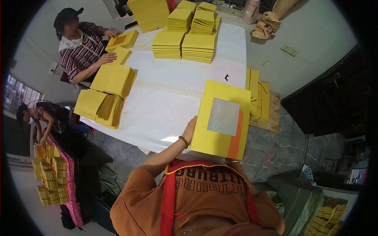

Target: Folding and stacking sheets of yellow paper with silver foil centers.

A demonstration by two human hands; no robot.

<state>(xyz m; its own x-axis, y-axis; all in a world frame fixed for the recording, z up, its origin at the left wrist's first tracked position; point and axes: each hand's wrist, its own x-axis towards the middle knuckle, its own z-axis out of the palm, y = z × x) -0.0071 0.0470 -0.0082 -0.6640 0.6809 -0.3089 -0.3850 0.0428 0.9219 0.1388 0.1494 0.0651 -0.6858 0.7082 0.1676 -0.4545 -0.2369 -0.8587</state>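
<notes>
A large yellow paper block or stack of sheets (223, 118), with a silver square and an orange strip on its top face, is tilted up in front of my chest at the table's near right edge. My left hand (190, 129) grips its left edge, the fingertips partly hidden by the paper. A beaded bracelet circles that wrist. Of my right hand (232, 160) only a sliver by the wrist shows below the paper's lower edge; its fingers are hidden.
Yellow paper stacks (183, 43) stand at the table's back, others (112, 82) on its left. A co-worker (78, 43) handles paper at the far left; another person (47, 118) works behind a pink-covered surface. Tied yellow bundles (260, 98) sit beyond the white table's (165, 98) right edge.
</notes>
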